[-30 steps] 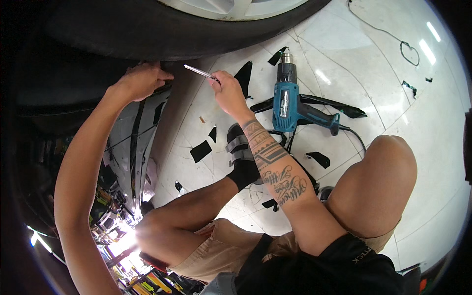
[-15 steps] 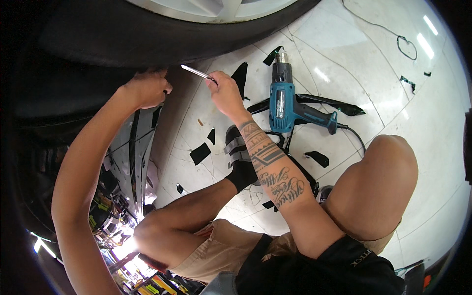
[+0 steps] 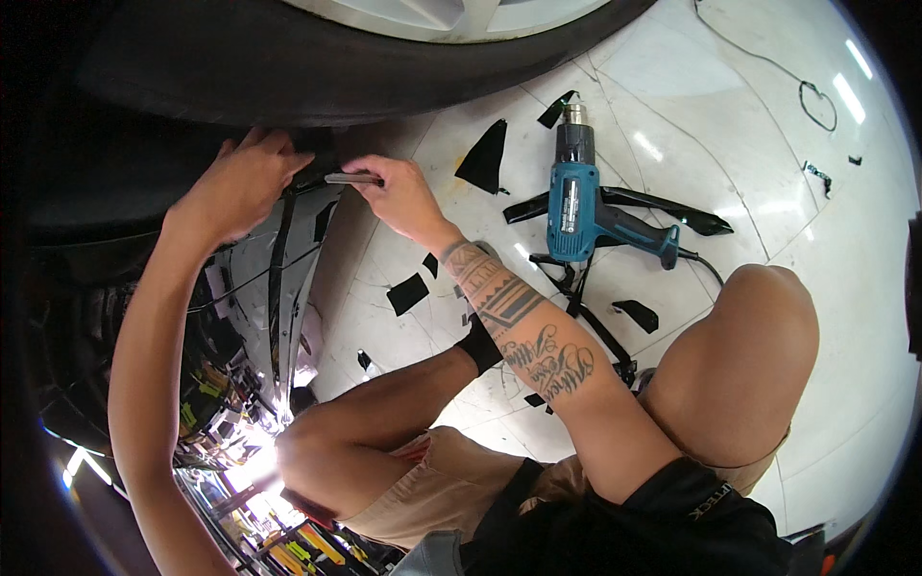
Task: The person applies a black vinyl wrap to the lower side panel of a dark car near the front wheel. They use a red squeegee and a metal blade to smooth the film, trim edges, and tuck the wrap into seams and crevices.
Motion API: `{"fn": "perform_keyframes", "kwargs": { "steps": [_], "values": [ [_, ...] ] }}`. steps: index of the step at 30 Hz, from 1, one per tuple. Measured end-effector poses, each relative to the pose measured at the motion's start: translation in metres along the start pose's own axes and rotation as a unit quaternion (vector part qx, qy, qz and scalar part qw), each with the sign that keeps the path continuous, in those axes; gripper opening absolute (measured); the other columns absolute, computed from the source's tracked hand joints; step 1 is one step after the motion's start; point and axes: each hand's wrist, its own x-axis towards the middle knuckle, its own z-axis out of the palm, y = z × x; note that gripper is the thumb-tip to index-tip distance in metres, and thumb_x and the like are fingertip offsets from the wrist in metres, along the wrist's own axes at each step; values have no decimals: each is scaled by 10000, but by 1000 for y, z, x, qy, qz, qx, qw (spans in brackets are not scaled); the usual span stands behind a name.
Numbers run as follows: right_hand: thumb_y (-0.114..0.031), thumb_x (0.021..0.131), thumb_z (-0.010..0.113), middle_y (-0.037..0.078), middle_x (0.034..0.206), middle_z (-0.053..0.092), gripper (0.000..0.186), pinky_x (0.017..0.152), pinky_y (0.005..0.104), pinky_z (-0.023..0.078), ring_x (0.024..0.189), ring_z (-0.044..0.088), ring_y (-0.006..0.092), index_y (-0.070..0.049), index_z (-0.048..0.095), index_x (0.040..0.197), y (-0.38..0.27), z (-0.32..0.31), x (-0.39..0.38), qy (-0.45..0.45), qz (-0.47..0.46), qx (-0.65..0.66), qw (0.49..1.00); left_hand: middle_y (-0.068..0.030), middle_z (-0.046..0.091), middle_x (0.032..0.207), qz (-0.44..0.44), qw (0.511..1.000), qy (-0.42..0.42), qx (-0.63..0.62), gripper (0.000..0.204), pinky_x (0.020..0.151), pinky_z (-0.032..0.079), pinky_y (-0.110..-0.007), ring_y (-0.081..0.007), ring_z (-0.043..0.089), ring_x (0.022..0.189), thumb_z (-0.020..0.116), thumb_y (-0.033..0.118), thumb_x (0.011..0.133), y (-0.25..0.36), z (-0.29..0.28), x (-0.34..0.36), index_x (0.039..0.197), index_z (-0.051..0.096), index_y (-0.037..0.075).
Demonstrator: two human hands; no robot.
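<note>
My left hand (image 3: 242, 184) is at the rear edge of the dark car panel, just below the tyre (image 3: 317, 91). Its fingers are partly stretched out and apart against the dark surface; some fingertips are hard to make out there. My right hand (image 3: 396, 195) grips a slim silver cutter knife (image 3: 351, 179), pointing left toward the left hand. Below both hands runs the glossy car body panel (image 3: 252, 278), which mirrors the surroundings.
A teal heat gun (image 3: 574, 211) lies on the pale tiled floor (image 3: 730, 115) to the right, its cord trailing. Around it are black film scraps (image 3: 482, 158) and long black strips (image 3: 663, 206). A thin wire loop (image 3: 816, 106) lies at far right. My bent knees (image 3: 735, 355) flank the work.
My left hand has uncurled and shifted left. My right hand has brought the knife left and lower, closer to the panel edge. The view has shifted slightly.
</note>
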Motion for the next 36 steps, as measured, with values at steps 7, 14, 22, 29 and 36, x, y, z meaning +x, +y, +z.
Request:
{"fn": "perform_keyframes", "kwargs": {
  "steps": [7,14,22,29,36],
  "values": [
    [-81,816,657,180,853,701,241,708,366,512,734,670,323,-59,717,1049,-28,12,36,-126,8,30,992,-148,678,918,-66,995,-13,69,524,719,547,-360,-256,691,861,600,43,800,53,-18,-55,1323,556,37],
    [-102,857,632,127,810,713,156,642,353,500,666,658,246,-39,703,980,-30,24,48,-153,-74,-37,985,-130,686,726,-98,991,-49,72,737,558,548,-336,-250,696,620,629,99,784,64,31,-49,1466,364,14],
    [-85,816,625,137,795,697,151,695,389,538,729,678,308,-56,703,942,-23,43,51,-48,-122,-93,987,-117,673,713,-90,988,-40,121,807,593,538,-314,-221,678,648,632,122,790,68,46,-49,1503,273,4],
    [-98,828,639,126,804,682,79,645,395,520,735,666,307,-54,695,862,3,39,65,24,-195,-176,965,-159,671,722,-104,991,-39,70,746,622,550,-345,-261,686,670,620,101,819,69,44,-49,1486,300,2],
    [-57,808,698,132,728,561,148,583,413,467,626,587,330,12,624,700,20,15,23,110,-179,-165,964,-184,669,731,-105,993,-47,20,664,642,556,-372,-292,690,681,596,71,851,63,41,-51,1465,348,14]
  ]
}}
